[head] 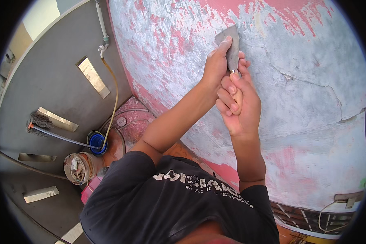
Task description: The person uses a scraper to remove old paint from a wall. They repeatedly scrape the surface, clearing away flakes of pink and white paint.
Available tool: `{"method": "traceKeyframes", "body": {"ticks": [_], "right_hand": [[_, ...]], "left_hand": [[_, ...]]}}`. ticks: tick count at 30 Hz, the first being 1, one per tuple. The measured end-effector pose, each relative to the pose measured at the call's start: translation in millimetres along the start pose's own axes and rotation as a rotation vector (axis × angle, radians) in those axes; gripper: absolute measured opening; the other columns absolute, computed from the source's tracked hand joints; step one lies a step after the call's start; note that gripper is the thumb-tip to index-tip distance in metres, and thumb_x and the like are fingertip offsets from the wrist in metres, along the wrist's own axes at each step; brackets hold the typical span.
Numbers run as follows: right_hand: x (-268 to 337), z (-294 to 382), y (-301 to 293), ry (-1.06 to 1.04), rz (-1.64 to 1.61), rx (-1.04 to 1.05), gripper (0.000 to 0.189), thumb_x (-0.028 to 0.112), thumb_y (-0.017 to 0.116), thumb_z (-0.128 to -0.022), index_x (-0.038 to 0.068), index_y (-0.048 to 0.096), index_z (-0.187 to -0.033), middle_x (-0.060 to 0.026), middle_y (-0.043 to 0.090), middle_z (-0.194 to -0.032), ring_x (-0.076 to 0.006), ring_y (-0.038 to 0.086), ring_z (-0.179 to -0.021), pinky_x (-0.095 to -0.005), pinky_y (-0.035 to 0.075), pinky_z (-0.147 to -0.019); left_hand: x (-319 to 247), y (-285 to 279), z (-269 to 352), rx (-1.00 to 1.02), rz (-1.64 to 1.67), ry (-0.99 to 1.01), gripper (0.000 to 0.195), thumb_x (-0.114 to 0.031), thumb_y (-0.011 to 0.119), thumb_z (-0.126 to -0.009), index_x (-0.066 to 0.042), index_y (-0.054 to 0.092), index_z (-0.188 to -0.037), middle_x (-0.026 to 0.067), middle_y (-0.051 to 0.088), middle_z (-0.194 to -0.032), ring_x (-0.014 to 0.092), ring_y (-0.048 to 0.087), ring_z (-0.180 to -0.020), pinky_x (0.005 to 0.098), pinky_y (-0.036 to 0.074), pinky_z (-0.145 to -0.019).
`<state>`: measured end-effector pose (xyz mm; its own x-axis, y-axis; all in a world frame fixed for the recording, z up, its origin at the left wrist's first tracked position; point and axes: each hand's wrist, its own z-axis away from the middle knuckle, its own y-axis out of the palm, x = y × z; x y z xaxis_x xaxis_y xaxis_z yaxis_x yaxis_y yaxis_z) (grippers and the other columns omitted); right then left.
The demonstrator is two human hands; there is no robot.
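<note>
My right hand (239, 100) is wrapped around the wooden handle of a broad-bladed scraper (233, 50). The blade points up, towards the top of the view, and its wide edge lies at or very near the wall (299, 100); contact cannot be made out. My left hand (218, 62) has its thumb pressed flat on the blade's face, with the other fingers hidden behind it. Pale grey-blue patches and remnants of pink paint cover the wall, and a crack runs through it to the right of my hands.
At the left a grey wall (58, 82) with slots carries a tap (102, 48) and hose. Below are a blue bucket (93, 137) with a mop (40, 124) leaning out and a pail (67, 167) of debris. A metal bracket (349, 197) is low at right.
</note>
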<state>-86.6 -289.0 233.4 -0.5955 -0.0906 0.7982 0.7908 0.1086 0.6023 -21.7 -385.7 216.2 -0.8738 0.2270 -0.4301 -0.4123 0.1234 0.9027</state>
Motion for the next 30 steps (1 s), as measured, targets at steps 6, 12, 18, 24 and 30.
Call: {"method": "traceKeyframes", "body": {"ticks": [6, 12, 18, 24, 30], "right_hand": [[-7, -4, -6, -0.072, -0.024, 0.135, 0.059, 0.013, 0.048, -0.100, 0.021, 0.029, -0.155, -0.0014, 0.048, -0.077, -0.0076, 0.038, -0.049, -0.0240, 0.031, -0.044], [-4, -7, 11, -0.002, -0.023, -0.020, 0.032, 0.011, 0.050, -0.102, 0.021, 0.047, -0.131, 0.0005, 0.048, -0.079, -0.0048, 0.037, -0.050, -0.0222, 0.030, -0.044], [-4, -23, 20, -0.025, -0.076, 0.131, 0.057, 0.009, 0.052, -0.097, 0.016, 0.034, -0.150, -0.0030, 0.050, -0.080, -0.0087, 0.040, -0.054, -0.0256, 0.033, -0.050], [-11, -41, 15, -0.026, -0.105, 0.145, 0.041, 0.007, 0.051, -0.099, 0.021, 0.045, -0.137, -0.0013, 0.049, -0.080, -0.0071, 0.039, -0.053, -0.0237, 0.032, -0.049], [-14, -47, 25, -0.025, -0.108, 0.173, 0.052, 0.007, 0.052, -0.096, 0.016, 0.037, -0.145, -0.0032, 0.050, -0.080, -0.0098, 0.041, -0.057, -0.0269, 0.034, -0.053]], "left_hand": [[4, -5, 4, 0.028, 0.087, 0.110, 0.049, -0.047, 0.056, -0.100, 0.003, 0.058, -0.104, 0.0117, 0.061, -0.086, 0.025, 0.067, -0.084, 0.0362, 0.058, -0.072], [-6, -6, -1, -0.090, -0.002, -0.047, 0.047, -0.047, 0.055, -0.101, 0.000, 0.059, -0.103, 0.0097, 0.062, -0.090, 0.023, 0.066, -0.094, 0.0329, 0.057, -0.074], [-17, -7, -7, -0.061, 0.105, 0.060, 0.042, -0.043, 0.057, -0.101, -0.001, 0.058, -0.103, 0.0086, 0.062, -0.091, 0.021, 0.065, -0.090, 0.0314, 0.057, -0.075], [-27, -11, -17, 0.019, 0.131, 0.105, 0.040, -0.042, 0.057, -0.101, -0.002, 0.056, -0.103, 0.0083, 0.062, -0.089, 0.020, 0.064, -0.089, 0.0314, 0.057, -0.075], [-40, -14, -23, -0.093, 0.122, 0.062, 0.040, -0.041, 0.055, -0.101, -0.002, 0.055, -0.106, 0.0084, 0.062, -0.091, 0.020, 0.063, -0.091, 0.0305, 0.057, -0.075]]}}
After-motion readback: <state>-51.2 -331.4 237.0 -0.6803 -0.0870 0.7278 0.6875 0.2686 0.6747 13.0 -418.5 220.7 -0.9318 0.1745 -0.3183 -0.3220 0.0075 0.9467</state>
